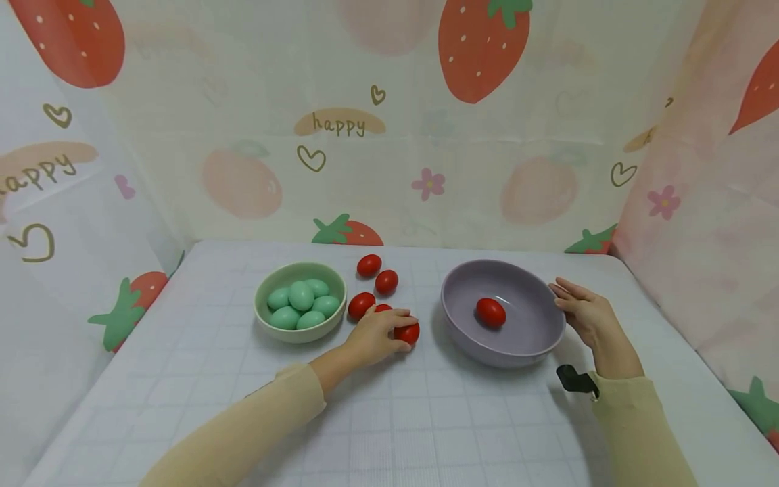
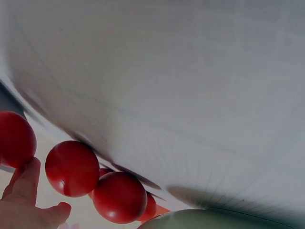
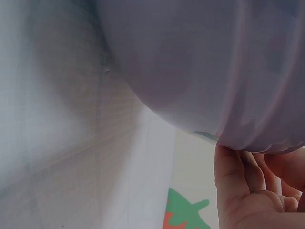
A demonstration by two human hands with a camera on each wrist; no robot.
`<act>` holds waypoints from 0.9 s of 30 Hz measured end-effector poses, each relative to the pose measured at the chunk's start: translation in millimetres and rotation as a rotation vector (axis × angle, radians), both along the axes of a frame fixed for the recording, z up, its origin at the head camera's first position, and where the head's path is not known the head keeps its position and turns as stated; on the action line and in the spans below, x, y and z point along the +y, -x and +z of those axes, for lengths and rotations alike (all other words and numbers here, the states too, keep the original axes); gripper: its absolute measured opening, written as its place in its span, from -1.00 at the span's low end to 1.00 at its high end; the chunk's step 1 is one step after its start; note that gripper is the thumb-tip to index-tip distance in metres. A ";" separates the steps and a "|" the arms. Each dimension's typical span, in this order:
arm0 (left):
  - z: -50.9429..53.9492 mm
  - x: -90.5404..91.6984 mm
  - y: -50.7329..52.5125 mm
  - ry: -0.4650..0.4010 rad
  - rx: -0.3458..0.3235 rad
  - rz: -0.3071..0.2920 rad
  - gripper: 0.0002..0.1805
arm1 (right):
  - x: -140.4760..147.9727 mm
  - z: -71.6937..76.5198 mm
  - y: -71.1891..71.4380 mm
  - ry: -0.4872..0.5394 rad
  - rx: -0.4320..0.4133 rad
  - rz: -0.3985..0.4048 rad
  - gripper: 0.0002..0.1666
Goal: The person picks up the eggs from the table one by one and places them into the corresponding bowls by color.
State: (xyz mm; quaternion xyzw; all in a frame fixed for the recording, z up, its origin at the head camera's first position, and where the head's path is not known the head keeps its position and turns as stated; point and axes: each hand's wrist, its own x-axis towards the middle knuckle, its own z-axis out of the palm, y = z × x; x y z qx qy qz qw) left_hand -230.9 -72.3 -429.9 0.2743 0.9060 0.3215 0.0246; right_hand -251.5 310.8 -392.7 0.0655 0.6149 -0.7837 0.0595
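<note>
My left hand (image 1: 376, 336) holds a glossy red egg (image 1: 406, 331) between fingers and thumb, over the table left of the purple bowl. In the left wrist view, fingertips touch this red egg (image 2: 16, 138). Another red egg (image 1: 490, 312) lies inside the purple bowl (image 1: 505, 352). At that bowl's right side is my right hand (image 1: 593, 325), its fairly straight fingers touching the rim; the right wrist view shows fingertips against the bowl wall (image 3: 181, 62). Several more red eggs (image 1: 362, 306) lie beyond my left hand, one partly hidden by it.
A light green bowl (image 1: 298, 335) with several mint green eggs (image 1: 301, 295) stands to the left. The table (image 1: 426, 419) has a white checked cloth. Behind it and at both sides hang curtains (image 1: 353, 182) printed with strawberries. A black strap piece (image 1: 575, 380) sits at my right cuff.
</note>
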 end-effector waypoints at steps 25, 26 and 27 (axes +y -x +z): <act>28.9 12.7 -6.7 -0.192 -0.106 0.091 -0.44 | 0.9 0.4 -0.4 -0.014 -0.004 0.005 -0.48; 30.6 13.4 -7.0 -0.195 -0.106 0.093 -0.44 | 0.9 0.7 -0.4 -0.013 -0.006 0.004 -0.48; 32.5 14.1 -7.1 -0.199 -0.105 0.094 -0.44 | 0.9 0.7 -0.5 -0.019 -0.006 0.004 -0.48</act>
